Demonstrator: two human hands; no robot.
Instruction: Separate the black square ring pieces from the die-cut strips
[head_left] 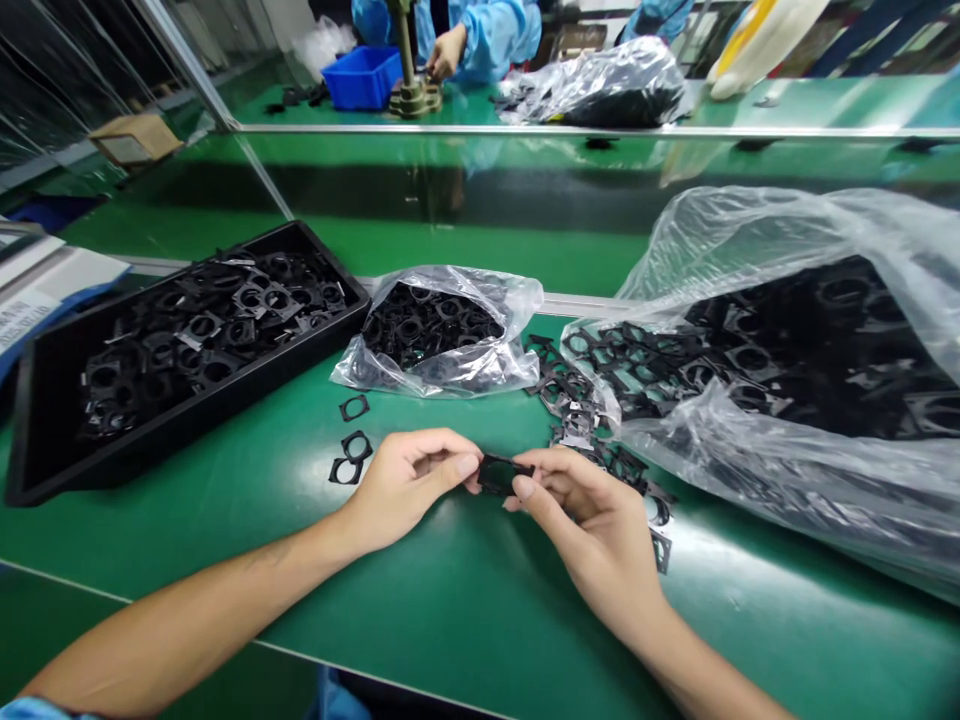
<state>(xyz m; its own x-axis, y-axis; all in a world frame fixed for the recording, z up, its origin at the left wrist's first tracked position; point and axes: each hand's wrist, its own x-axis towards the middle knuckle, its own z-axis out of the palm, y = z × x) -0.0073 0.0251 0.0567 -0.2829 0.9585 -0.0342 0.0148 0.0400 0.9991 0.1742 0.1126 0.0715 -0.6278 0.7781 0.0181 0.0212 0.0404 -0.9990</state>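
Observation:
My left hand [409, 480] and my right hand [581, 510] meet over the green table, both pinching one small black plastic frame part [501, 474] between fingertips. The fingers of both hands are curled and closed on it. Three loose black frame parts [351, 443] lie just left of my left hand. A spill of the same parts [581, 410] spreads from the mouth of a large clear bag [795, 380] right of my right hand.
A black tray [52, 400] full of black parts sits at left. A smaller clear bag of parts [439, 330] lies in the middle. Across the table another person in a blue sleeve [487, 35] works by a blue bin [360, 75] and a press.

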